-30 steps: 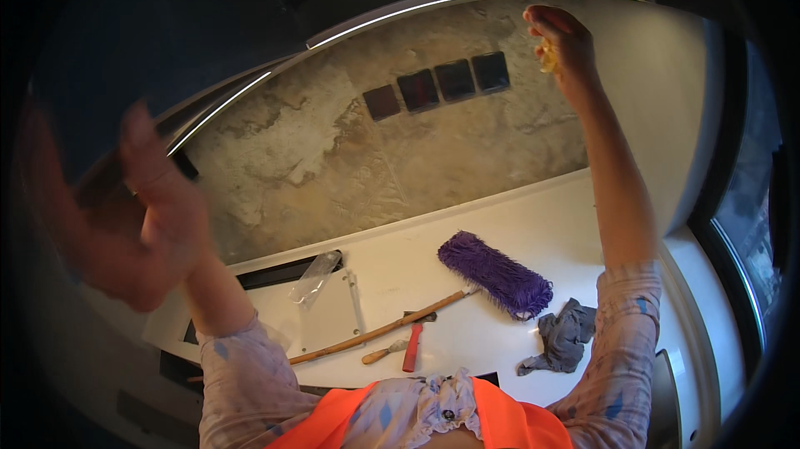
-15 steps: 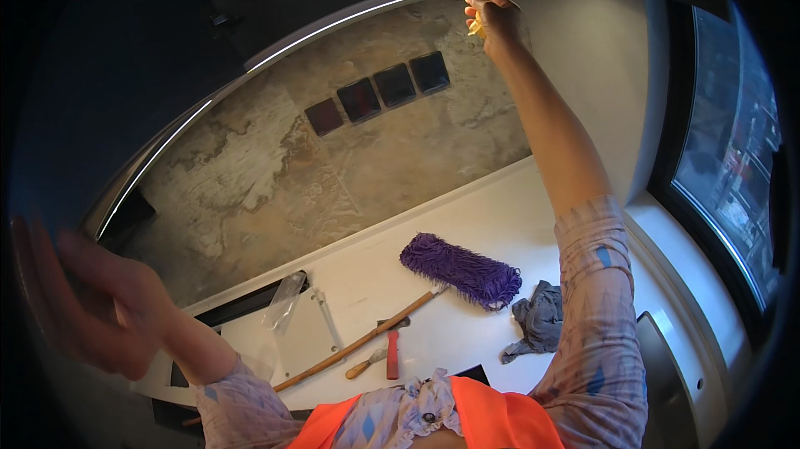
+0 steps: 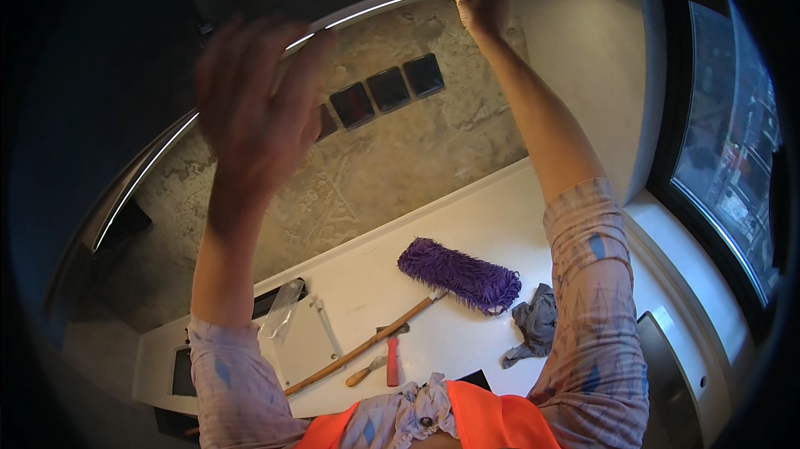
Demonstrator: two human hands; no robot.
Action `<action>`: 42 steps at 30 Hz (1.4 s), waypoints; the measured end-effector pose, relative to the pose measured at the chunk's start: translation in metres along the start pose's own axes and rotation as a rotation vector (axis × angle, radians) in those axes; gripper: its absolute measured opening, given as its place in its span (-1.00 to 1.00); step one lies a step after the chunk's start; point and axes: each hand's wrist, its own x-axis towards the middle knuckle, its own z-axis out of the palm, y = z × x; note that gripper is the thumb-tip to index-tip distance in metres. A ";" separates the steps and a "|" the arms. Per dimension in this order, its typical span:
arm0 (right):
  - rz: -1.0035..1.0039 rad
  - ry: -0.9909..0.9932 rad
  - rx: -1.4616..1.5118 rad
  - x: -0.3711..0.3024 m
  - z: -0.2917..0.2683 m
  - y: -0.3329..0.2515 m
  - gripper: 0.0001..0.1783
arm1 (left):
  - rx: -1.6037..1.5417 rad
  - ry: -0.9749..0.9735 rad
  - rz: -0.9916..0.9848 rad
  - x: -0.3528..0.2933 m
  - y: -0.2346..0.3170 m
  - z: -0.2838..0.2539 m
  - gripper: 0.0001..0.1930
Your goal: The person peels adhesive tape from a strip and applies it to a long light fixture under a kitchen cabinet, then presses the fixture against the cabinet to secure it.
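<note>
High on the left, my left hand [image 3: 258, 99] is raised before the dark cabinet and the light strip. It is smeared by motion, but its fingers look stretched out and the thumb stands apart; nothing shows in it. My right hand [image 3: 483, 9] is up at the lit strip [image 3: 392, 5] along the cabinet's lower edge. Its fingers are bent against the strip and glow orange from the light. Whether something small is pinched there is hidden. Black square socket plates [image 3: 387, 89] sit on the mottled stone-like wall [image 3: 375, 157] below, the leftmost partly covered by my left hand.
On the white counter [image 3: 358, 270] lie a purple shaggy duster [image 3: 458, 275] with a wooden stick [image 3: 367, 347], a grey rag [image 3: 535, 324], a red-handled hammer [image 3: 392, 361], a wooden-handled scraper [image 3: 362, 374] and clear plastic [image 3: 283, 309]. A dark-framed window [image 3: 725, 165] stands at right.
My left hand has swung up and to the right from the lower left. My right hand has shifted slightly left along the strip and turned; the yellow crumpled piece in it no longer shows.
</note>
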 end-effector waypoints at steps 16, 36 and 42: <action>-0.718 -0.058 -0.484 0.072 -0.054 0.007 -0.82 | -0.350 -0.168 -0.292 0.023 -0.012 0.222 -0.84; 0.077 -0.498 0.165 0.022 -0.057 0.022 -0.83 | -0.972 -0.430 -0.675 0.056 -0.014 0.258 -0.78; -0.161 -0.070 0.068 0.004 -0.009 0.033 -0.76 | -0.982 -0.441 -0.667 0.056 -0.016 0.265 -0.78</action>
